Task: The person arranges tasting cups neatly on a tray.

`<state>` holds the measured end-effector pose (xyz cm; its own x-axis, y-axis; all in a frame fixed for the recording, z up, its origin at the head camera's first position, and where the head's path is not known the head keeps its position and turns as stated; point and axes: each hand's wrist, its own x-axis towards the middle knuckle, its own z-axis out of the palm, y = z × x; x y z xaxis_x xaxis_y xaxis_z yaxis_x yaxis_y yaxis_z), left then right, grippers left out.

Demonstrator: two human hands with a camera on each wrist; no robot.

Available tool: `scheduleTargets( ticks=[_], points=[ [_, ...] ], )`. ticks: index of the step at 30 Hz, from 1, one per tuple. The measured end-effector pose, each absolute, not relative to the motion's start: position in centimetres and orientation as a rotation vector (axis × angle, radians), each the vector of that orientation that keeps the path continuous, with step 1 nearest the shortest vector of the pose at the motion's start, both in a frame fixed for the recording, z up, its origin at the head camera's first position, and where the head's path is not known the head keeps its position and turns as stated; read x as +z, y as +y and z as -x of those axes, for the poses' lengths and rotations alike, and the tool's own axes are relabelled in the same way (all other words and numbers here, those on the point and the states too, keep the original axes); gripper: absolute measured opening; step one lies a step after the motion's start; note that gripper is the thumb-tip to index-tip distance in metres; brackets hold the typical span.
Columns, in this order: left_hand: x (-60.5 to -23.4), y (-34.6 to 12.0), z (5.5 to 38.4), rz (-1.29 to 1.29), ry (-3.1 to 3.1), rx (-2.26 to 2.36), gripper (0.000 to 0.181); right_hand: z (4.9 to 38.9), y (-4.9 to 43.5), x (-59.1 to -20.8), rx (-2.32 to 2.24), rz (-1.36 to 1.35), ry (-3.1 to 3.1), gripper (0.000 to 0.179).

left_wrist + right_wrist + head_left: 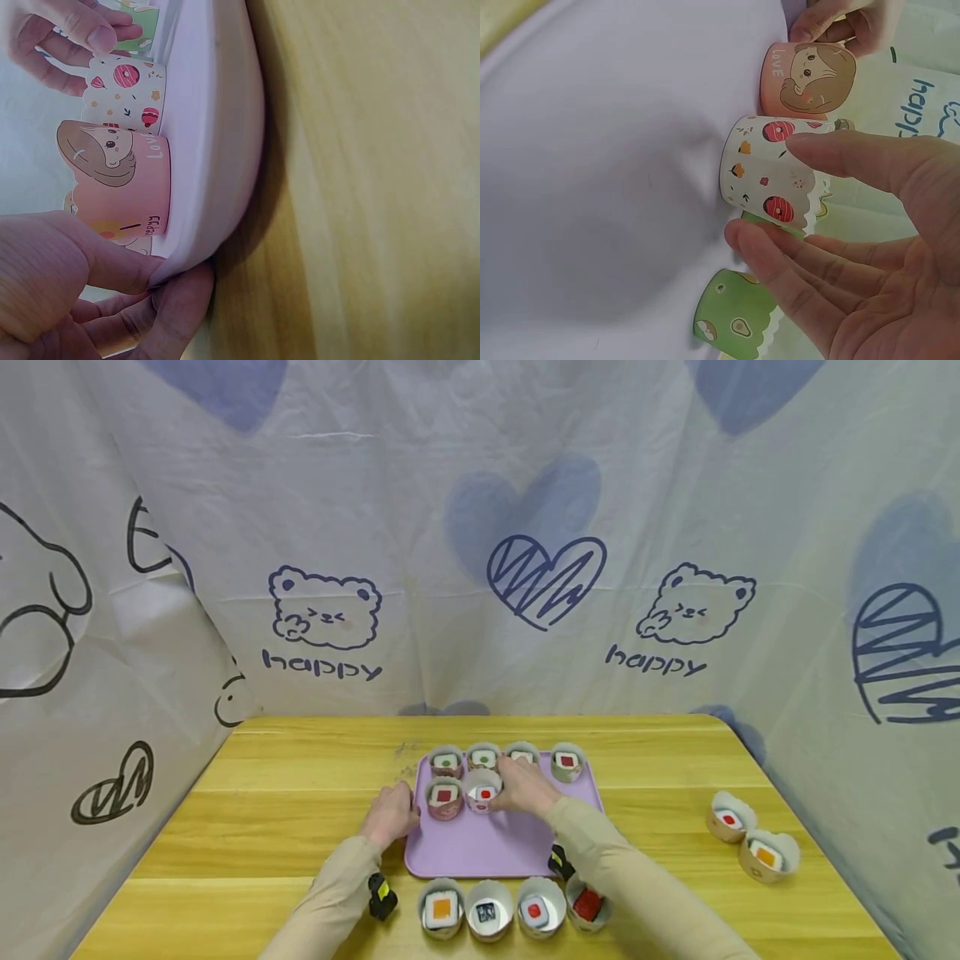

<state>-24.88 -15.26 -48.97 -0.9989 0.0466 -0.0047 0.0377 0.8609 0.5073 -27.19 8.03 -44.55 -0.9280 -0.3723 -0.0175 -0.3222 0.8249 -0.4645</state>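
My left hand [392, 814] pinches the left rim of a lilac tray [480, 853] between thumb and fingers. My right hand [525, 787] is at the right side of a white donut-print paper cup [769, 169] on the tray. In the right wrist view its thumb touches or overlaps the cup's side, and its fairly straight fingers spread beyond. Inside that cup is a white block with a red centre [486, 793]. Left of it stands a pink paper cup [124, 191] with a dark red-centred block. Behind them is a row of filled cups, one partly hidden by my right hand.
Several filled paper cups line the table before the tray, including one with an orange-centred block [441, 910] and one with a red block [587, 906], partly covered by my right sleeve. Two more cups [765, 857] stand at the right. A printed cloth [450, 693] hangs behind the table.
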Motion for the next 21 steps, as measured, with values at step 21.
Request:
scheduleTargets(
  ticks=[21],
  points=[
    [-49.0,-15.2,24.9,-0.093,3.024,0.818,0.01,26.0,11.6,-43.3,-0.874,0.572,2.752,0.058]
  ],
)
